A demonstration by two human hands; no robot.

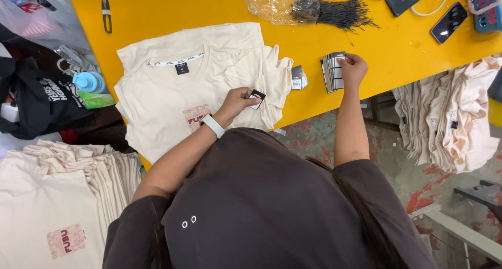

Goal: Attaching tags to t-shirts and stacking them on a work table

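A single small black tag (257, 98) is pinched between the fingers of the left hand (238, 101), over the cream T-shirt (172, 91) spread on the yellow table (219, 7). A stack of tags (333, 71) is gripped by the right hand (353, 69) near the table's edge. Another tag (298, 77) is seen lying between the two hands, just beside the shirt. Black strings (340, 12) are bundled farther back.

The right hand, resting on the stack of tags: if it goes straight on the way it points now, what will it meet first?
The right hand points up the yellow table. Past the stack of tags, the first thing would probably be the bundle of black strings by the clear bag; depth is hard to judge.
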